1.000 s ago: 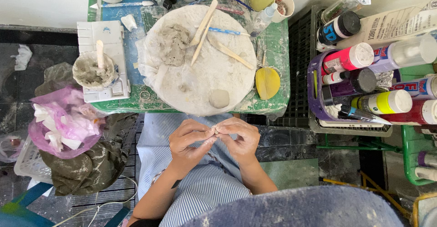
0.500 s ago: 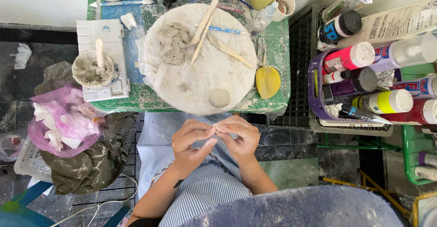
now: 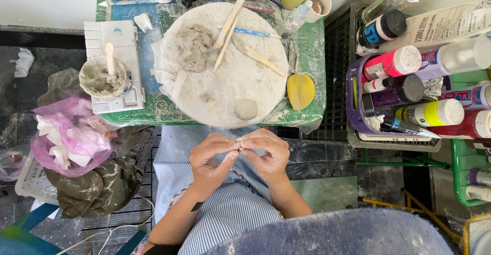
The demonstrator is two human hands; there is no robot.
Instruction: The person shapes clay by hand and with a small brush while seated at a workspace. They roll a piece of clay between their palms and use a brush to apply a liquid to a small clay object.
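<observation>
My left hand [image 3: 210, 159] and my right hand [image 3: 266, 154] meet over my lap, fingertips pinching a small piece of pale clay [image 3: 238, 145] between them. Just ahead, a round white board [image 3: 230, 94] lies on the green table. On the board sit a lump of grey clay [image 3: 193, 46], a small clay ball [image 3: 246, 109] near its front edge, and several wooden modelling sticks [image 3: 228, 27]. The clay piece in my fingers is mostly hidden.
A clay-smeared cup with a stick [image 3: 102, 76] stands on a white palette at the left. A yellow sponge-like scraper [image 3: 299, 90] lies right of the board. A purple tray of paint bottles [image 3: 409, 89] stands at the right. A pink bag of tissue [image 3: 71, 137] hangs left.
My fingers have shifted slightly around the small clay piece; the hands stay in the same place over my lap.
</observation>
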